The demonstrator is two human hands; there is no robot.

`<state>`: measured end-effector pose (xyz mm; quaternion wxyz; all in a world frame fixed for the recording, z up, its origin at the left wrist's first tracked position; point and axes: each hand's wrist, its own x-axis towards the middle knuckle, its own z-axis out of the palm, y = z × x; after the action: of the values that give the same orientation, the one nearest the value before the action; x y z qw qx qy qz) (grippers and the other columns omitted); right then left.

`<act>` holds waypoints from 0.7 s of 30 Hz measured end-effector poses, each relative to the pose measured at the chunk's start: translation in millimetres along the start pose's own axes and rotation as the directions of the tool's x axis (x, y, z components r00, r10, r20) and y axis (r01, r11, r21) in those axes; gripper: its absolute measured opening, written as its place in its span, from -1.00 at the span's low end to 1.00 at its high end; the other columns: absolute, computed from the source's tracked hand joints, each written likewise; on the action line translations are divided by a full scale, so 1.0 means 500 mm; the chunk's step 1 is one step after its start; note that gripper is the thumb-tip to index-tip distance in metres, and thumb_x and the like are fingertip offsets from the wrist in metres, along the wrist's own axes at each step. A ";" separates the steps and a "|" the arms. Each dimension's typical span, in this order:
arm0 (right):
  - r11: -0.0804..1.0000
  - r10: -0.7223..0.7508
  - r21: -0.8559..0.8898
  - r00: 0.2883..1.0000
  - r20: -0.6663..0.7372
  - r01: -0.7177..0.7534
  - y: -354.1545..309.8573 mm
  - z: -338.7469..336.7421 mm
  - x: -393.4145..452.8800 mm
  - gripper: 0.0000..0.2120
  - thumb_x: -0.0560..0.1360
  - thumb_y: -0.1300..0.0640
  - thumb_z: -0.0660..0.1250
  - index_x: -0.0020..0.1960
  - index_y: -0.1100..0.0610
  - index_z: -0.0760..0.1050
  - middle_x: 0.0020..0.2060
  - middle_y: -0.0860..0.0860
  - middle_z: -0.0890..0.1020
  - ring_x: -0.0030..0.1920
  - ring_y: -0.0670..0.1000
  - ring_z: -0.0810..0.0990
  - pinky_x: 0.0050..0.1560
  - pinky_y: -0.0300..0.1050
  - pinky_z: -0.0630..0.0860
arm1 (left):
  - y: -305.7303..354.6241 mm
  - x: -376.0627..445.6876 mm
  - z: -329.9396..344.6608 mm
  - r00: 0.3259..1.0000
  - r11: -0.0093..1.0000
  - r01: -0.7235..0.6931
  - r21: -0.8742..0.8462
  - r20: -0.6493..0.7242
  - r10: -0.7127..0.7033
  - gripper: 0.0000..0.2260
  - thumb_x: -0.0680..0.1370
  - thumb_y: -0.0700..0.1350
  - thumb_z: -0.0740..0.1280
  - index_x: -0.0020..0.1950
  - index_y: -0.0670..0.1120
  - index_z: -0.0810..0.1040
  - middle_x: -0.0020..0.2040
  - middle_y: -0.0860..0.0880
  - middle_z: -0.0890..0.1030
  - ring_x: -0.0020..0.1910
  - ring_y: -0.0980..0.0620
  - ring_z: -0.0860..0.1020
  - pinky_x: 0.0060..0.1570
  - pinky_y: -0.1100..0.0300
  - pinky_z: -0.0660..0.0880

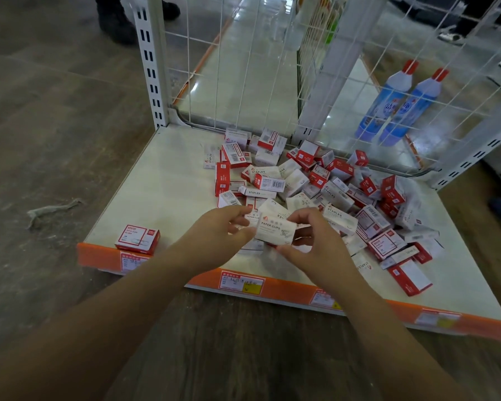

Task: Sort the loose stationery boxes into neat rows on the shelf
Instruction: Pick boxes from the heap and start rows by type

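Note:
A heap of several small red-and-white staples and paper-clip boxes (315, 183) covers the middle and right of the low white shelf (162, 180). Both hands hold one white box marked PAPER CLIPS (275, 233) just above the heap's near edge. My left hand (214, 230) pinches its left end, with another white box (250, 218) under its fingers. My right hand (310, 241) grips its right end with curled fingers. One red-and-white box (137, 238) stands alone at the shelf's front left corner.
An orange price strip (272, 287) runs along the shelf's front edge. White wire mesh (243, 68) and slotted uprights (151, 62) close the back. Two blue bottles (399, 108) stand behind the mesh at right. Other persons' shoes (119, 21) are on the floor behind.

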<state>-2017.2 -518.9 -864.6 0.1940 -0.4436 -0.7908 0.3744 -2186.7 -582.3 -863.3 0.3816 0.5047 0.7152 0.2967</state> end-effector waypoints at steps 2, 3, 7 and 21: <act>1.000 -0.001 0.013 1.000 0.013 0.001 -0.005 0.005 -0.001 -0.61 0.38 0.18 0.47 0.00 -0.10 0.31 0.07 -0.09 0.53 0.01 -0.13 0.55 -0.04 -0.22 0.57 | -0.002 -0.001 0.000 1.000 1.000 -0.001 -0.024 0.006 0.001 -0.61 0.58 -0.07 0.23 0.41 0.01 0.32 0.26 0.03 0.50 0.04 0.15 0.42 -0.19 0.41 0.39; 1.000 -0.005 0.016 1.000 0.022 0.004 -0.009 0.008 -0.002 -0.60 0.38 0.18 0.46 -0.02 -0.13 0.30 0.08 -0.08 0.53 0.01 -0.13 0.54 -0.04 -0.22 0.57 | -0.003 -0.002 0.000 1.000 1.000 -0.001 -0.021 0.003 0.001 -0.61 0.58 -0.08 0.24 0.41 0.01 0.33 0.25 0.03 0.50 0.03 0.16 0.42 -0.17 0.39 0.39; 0.999 -0.032 -0.004 0.999 0.040 0.032 -0.018 0.016 -0.003 -0.57 0.39 0.18 0.45 -0.03 -0.18 0.26 0.12 -0.08 0.52 0.02 -0.15 0.52 -0.05 -0.31 0.54 | -0.010 -0.008 -0.002 1.000 1.000 0.011 -0.005 0.004 -0.011 -0.63 0.57 -0.11 0.25 0.38 0.01 0.34 0.21 0.01 0.52 0.00 0.15 0.41 -0.18 0.43 0.36; 1.000 0.015 -0.002 0.993 0.114 -0.015 -0.011 0.029 -0.008 -0.63 0.45 0.25 0.38 0.05 -0.09 0.30 0.20 -0.10 0.52 0.19 -0.13 0.47 0.09 -0.32 0.49 | -0.019 -0.013 -0.006 0.995 0.995 0.092 -0.046 0.030 -0.090 -0.75 0.53 -0.14 0.33 0.10 0.06 0.32 -0.10 0.12 0.49 -0.23 0.21 0.48 -0.35 0.44 0.41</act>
<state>-2027.3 -530.2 -869.7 0.1454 -0.4276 -0.7974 0.4003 -2192.3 -591.3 -867.8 0.4165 0.4667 0.7249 0.2886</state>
